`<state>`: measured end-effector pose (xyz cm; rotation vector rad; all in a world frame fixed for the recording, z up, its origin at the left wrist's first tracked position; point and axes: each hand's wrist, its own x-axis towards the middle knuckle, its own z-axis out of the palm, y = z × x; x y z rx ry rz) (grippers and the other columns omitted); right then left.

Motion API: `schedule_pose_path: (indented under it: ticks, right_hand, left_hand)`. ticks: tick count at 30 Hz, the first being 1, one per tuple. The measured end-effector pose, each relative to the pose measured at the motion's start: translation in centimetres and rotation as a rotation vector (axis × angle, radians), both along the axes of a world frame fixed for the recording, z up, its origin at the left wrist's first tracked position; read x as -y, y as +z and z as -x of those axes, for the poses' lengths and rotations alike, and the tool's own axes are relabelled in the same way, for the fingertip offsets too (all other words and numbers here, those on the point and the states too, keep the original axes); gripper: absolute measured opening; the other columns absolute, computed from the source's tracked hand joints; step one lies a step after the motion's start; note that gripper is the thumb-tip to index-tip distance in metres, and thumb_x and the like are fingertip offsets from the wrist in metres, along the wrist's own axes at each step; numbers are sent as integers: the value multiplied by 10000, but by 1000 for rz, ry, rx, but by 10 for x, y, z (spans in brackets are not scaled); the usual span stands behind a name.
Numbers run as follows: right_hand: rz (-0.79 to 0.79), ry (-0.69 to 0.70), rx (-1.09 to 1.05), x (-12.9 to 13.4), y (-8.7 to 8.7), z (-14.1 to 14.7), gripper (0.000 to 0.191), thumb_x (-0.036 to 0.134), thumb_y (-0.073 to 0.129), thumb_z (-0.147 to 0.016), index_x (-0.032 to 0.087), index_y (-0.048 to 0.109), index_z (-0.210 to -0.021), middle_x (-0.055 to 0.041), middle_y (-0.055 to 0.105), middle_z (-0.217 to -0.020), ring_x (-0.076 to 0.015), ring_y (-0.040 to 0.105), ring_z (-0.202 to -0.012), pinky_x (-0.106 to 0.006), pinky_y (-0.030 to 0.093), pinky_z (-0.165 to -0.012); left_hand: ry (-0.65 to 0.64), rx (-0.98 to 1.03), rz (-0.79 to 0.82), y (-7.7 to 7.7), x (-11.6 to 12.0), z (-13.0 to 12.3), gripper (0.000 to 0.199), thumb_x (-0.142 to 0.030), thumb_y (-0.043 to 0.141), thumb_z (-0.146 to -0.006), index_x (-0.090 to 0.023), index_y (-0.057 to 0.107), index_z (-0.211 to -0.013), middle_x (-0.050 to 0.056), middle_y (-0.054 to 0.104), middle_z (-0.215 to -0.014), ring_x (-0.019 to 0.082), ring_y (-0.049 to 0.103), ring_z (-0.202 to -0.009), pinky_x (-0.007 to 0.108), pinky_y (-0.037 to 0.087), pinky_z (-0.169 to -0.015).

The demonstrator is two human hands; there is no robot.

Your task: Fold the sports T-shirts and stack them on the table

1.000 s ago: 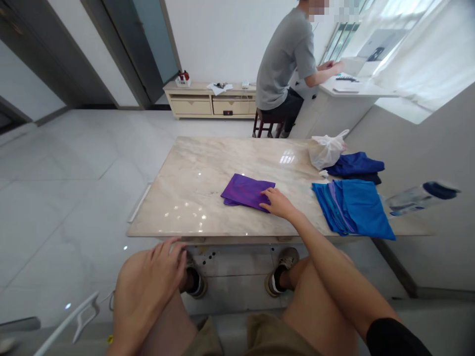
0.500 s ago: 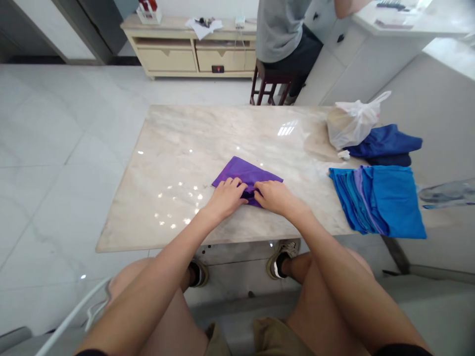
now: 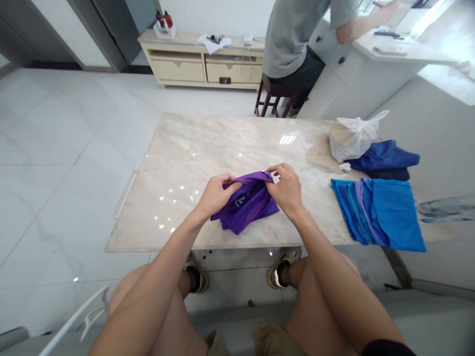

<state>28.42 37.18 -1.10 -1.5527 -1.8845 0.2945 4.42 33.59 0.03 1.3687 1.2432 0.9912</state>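
While left hand (image 3: pixel 217 195) and right hand (image 3: pixel 285 190) grip it, purple cloth (image 3: pixel 247 210) bunches beneath closed fingers (image 3: pixel 276 170)

Glossy white tiles (image 3: pixel 67 148) are covering the floor, and a low cream drawer cabinet (image 3: pixel 206 71) is standing against the white wall (image 3: pixel 215 15). A dark wooden stool (image 3: pixel 275 99) is standing beside a white counter (image 3: pixel 386 54), while bright light is glinting off the marble desk (image 3: pixel 222 138).

At two o'clock on the marble desk (image 3: pixel 178 143), a white plastic bag (image 3: pixel 351 137) touches a navy garment (image 3: pixel 386 158); blue folded garments (image 3: pixel 376 213) lie at three o'clock, and a seated person (image 3: pixel 293 44) is at twelve.
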Motion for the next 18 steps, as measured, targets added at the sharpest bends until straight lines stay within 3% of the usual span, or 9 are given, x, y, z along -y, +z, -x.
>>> schedule_pose_path:
  ticks: [4, 8, 11, 13, 16, 18]
  right_hand:
    - [75, -37, -190, 1, 1, -3, 235, 218, 651, -861, 210, 826, -1017, -98, 829, -1073, -268, 758, -935, -407, 603, -904]
    - [182, 119, -382, 15, 0, 8, 417, 154, 569, -778, 205, 866, -1066, -66, 878, -1056, -275, 810, -1016, -400, 614, -992]
    - [271, 259, -427, 29, 1, 19, 523, 132, 535, -710, 212, 878, -1098, -44, 886, -1059, -254, 821, -990, -367, 621, -963]
    - [293, 314, -434, 34, 4, 22, 553, 133, 529, -693, 218, 877, -1114, -38, 886, -1057, -246, 820, -981, -351, 622, -939]
    - [268, 300, -473, 31, 7, 18, 498, 173, 546, -723, 215, 866, -1102, -42, 882, -1054, -250, 813, -998, -356, 620, -948]
    - [274, 267, -513, 24, 8, 14, 468, 209, 555, -736, 213, 859, -1091, -44, 879, -1046, -254, 809, -994, -366, 620, -953]
  left_hand:
    - [60, -2, 26, 4, 15, 12, 335, -538, 750, -903, -203, 728, -917, 46, 793, -879, 215, 717, -815, 333, 548, -770]
    - [91, -253, -67, 3, 27, 7, 364, -459, 860, -847, -217, 731, -1086, 37, 773, -974, 226, 721, -872, 360, 567, -827]
    - [34, -435, -155, 2, 31, -7, 485, -415, 922, -828, -234, 723, -1232, 74, 765, -1178, 276, 740, -1079, 405, 588, -957]
    - [-24, -562, -201, 3, 31, -16, 363, -380, 879, -891, -236, 738, -1193, 91, 767, -1211, 310, 729, -1190, 433, 572, -1039]
    - [-77, -689, -162, 7, 25, -22, 112, -303, 713, -1015, -237, 757, -1096, 89, 797, -1109, 314, 753, -1145, 424, 571, -1004]
    - [-81, -727, -120, 9, 21, -23, 129, -268, 644, -1043, -240, 760, -1093, 88, 814, -1094, 311, 768, -1109, 414, 571, -971]
